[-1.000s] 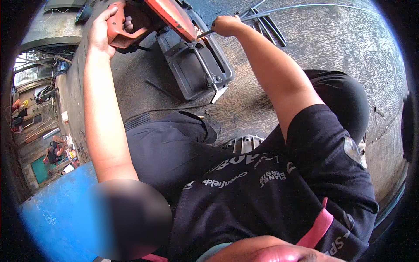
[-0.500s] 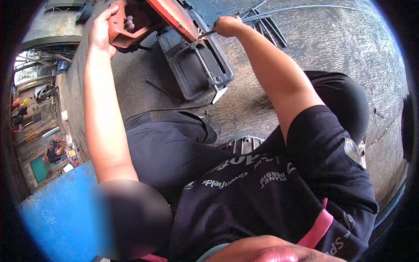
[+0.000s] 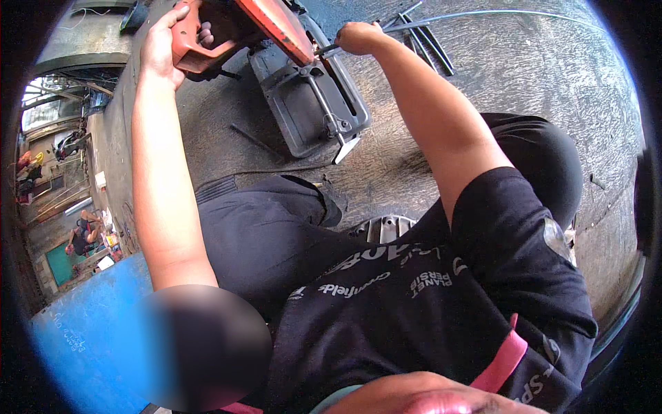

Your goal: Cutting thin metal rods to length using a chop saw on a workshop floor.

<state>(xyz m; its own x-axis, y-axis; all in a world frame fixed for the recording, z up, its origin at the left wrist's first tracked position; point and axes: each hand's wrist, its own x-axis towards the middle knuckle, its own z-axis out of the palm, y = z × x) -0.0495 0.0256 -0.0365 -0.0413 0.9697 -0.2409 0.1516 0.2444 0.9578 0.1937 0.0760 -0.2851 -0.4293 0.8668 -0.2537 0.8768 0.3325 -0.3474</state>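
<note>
At the upper left, my left hand (image 3: 160, 50) is closed round the orange D-shaped handle (image 3: 192, 56) of a chop saw. The saw's orange guard (image 3: 281, 31) slants down over its dark metal base (image 3: 296, 121), hiding most of the disc. My right hand (image 3: 358, 38), to the right of the guard, is closed on a thin metal rod (image 3: 328, 50). Its short end reaches the guard's lower tip, where a small bright spot shows. Beyond the hand a long pale length (image 3: 483, 12) curves off to the right. A screw clamp (image 3: 321, 103) lies along the base.
Several dark metal bars (image 3: 433, 50) lie on the floor past my right hand. A cable (image 3: 276, 170) runs on the near side of the saw. A finned metal part (image 3: 386, 229) is between my legs. A blue panel (image 3: 96, 331) stands at left; another person (image 3: 84, 238) sits far off.
The sparks at the guard's lower tip have shrunk to a small bright spot. My right hand has shifted slightly to the left; both hands keep their holds.
</note>
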